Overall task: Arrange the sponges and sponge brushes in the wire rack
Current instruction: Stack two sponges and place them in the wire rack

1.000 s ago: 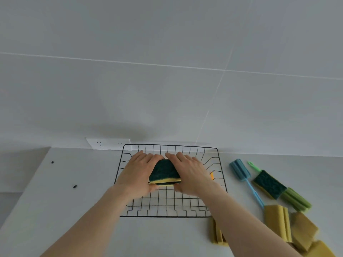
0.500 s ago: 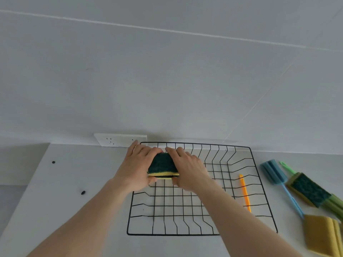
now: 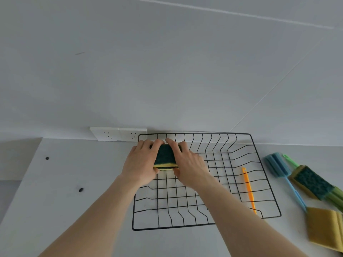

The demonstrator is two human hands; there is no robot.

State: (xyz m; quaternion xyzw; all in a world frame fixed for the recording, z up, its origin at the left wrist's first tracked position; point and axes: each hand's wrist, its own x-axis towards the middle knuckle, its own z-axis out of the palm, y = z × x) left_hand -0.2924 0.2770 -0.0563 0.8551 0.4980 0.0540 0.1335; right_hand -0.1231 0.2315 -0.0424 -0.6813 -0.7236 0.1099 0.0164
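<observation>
While hands grip sponge point(image 3: 164, 158), orange brush point(image 3: 248, 189) occupies rack point(image 3: 267, 184)

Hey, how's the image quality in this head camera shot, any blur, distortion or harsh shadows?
Head view: soft, even light, no glare; wide-angle bending bows the wire rack; the yellow sponges at the right edge are smeared, while both hands, left and right, and the green sponge stay fairly sharp.

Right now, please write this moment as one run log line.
left hand + right hand: holding green-yellow sponge | place: far-left corner of wire rack | outside, right: blue sponge brush
</observation>
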